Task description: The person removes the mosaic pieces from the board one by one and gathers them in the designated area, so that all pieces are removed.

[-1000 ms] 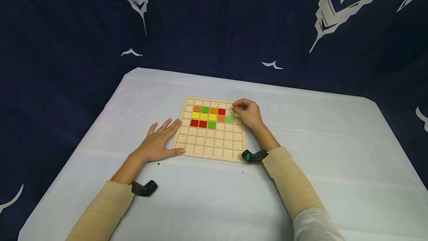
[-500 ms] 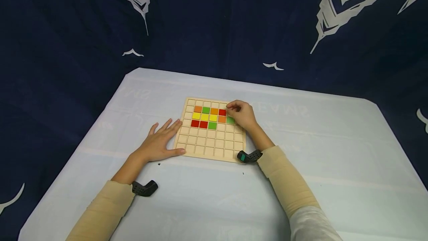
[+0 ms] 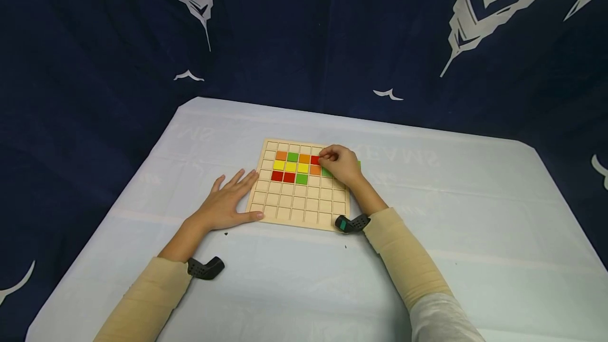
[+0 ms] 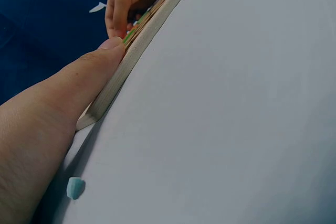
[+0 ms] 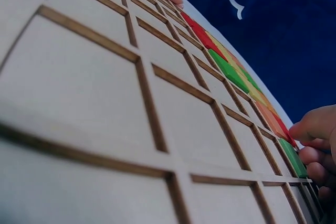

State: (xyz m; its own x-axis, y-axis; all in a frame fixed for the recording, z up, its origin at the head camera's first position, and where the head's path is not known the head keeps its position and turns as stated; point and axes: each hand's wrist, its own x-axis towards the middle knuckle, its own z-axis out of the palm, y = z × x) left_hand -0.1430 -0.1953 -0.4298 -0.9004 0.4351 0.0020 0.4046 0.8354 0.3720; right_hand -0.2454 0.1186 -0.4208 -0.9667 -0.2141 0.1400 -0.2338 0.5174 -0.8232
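Note:
A square wooden grid board [image 3: 292, 199] lies on the table with several coloured square tiles in its upper cells. My left hand [image 3: 225, 205] is spread at its left side, straight fingertips and thumb resting on the edge. The left wrist view shows that thumb [image 4: 100, 59] lying along the board's rim. My right hand [image 3: 343, 165] is at the upper right cells, fingers curled and thumb tip at the red tile [image 3: 314, 160]. The right wrist view shows the thumb [image 5: 312, 124] against that tile, above a green tile [image 5: 292, 157]; whether it is pinched is unclear.
A bit of green [image 3: 359, 164] shows beside my right hand, too small to identify. Small dark specks [image 3: 226, 234] lie on the white tabletop [image 3: 294, 289] in front of the board. A dark blue patterned curtain [image 3: 304, 36] hangs behind the table.
My right hand has moved left and slightly down over the board, from the upper right cells to the red tile. My left hand stays where it was.

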